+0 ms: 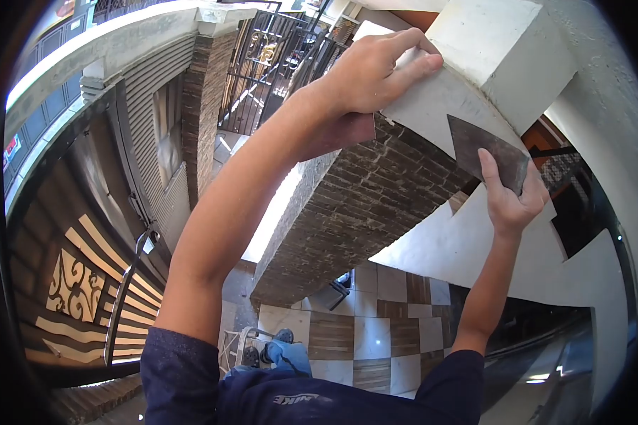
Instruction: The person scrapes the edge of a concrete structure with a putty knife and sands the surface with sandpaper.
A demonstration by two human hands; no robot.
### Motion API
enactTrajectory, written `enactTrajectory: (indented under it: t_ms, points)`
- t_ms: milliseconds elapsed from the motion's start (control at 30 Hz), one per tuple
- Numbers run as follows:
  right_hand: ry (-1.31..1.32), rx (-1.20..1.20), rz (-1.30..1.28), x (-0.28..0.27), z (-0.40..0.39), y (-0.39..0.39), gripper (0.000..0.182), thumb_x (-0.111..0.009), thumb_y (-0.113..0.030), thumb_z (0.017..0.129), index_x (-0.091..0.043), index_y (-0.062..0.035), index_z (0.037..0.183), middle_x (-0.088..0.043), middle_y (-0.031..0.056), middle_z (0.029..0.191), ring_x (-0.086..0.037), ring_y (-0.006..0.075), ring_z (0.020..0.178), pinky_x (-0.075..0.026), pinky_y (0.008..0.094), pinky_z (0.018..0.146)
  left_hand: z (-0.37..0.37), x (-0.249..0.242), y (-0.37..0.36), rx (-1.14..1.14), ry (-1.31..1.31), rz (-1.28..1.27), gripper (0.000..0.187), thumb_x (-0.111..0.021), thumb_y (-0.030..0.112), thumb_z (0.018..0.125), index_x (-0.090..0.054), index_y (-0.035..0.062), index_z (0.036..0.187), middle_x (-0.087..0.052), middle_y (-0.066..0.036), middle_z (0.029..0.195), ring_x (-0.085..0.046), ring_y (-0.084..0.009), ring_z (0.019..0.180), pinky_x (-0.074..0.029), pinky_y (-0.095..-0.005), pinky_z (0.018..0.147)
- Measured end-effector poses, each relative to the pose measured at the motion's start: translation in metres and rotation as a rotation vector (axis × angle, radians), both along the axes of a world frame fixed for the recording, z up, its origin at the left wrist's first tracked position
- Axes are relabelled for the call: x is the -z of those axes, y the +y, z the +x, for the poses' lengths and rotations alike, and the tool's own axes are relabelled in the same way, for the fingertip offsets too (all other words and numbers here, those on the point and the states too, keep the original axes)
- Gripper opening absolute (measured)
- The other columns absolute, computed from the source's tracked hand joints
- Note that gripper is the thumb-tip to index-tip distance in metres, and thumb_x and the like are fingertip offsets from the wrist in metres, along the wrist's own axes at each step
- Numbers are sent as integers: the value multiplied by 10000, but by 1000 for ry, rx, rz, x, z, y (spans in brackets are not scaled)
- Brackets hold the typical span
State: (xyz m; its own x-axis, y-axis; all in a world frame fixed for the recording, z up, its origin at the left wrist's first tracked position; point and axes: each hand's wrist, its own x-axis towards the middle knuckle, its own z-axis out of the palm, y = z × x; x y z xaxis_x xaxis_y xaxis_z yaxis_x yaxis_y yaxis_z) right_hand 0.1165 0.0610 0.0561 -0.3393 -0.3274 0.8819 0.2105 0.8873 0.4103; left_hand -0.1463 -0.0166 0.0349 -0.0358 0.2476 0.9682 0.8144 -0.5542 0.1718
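My right hand (516,200) grips a dark, flat, four-sided scraper plate (485,150), its thumb lying across the face. The plate is up against the pale ledge (432,124) that caps a brick pillar (361,191). Over the far end of that ledge, my left hand (386,71) is closed, thumb and forefinger brought together and pointing right. Below its wrist a smooth reddish-brown flat piece (344,134) juts out, partly covered by the forearm. I cannot tell what the left fingers hold.
A square white block (510,49) rises from the ledge by a rough pale wall. Far below is a floor of brown and white tiles (354,336). My feet (266,347) stand on a narrow metal support. To the left are a dark ornamental gate (85,290) and a corrugated panel (149,99).
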Motion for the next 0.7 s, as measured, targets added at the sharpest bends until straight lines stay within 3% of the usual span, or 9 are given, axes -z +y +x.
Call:
enactTrajectory:
  t_ms: [367, 467, 533, 700]
  points:
    - [-59, -12, -159, 20, -1, -2, 242, -865, -101, 749, -650, 10, 769, -683, 66, 638, -614, 122, 484, -459, 251, 481, 3, 3, 0, -12, -21, -5, 394, -494, 404, 1018, -615, 87, 1218, -721, -193, 968, -740, -304, 859, -599, -414, 768]
    - [-116, -16, -238, 23, -6, -6, 224, -851, -101, 767, -665, 18, 802, -699, 71, 666, -628, 113, 512, -474, 251, 497, 5, 9, -6, 23, -73, 47, 451, -525, 481, 982, -633, 67, 1125, -704, -227, 882, -714, -359, 848, -549, -443, 788]
    - [-114, -30, -268, 26, -6, -5, 216, -845, -100, 774, -677, 22, 832, -710, 73, 687, -639, 109, 531, -486, 248, 511, 6, 22, -29, 53, -169, -47, 358, -490, 328, 1025, -591, 18, 1173, -673, -240, 1027, -688, -353, 870, -531, -421, 770]
    - [-74, -75, -319, 34, -9, -2, 214, -836, -97, 785, -702, 30, 895, -725, 70, 719, -658, 100, 579, -507, 241, 555, 5, 22, -33, 19, -157, 40, 339, -486, 314, 1030, -576, 27, 1188, -671, -233, 1023, -702, -324, 802, -543, -408, 754]
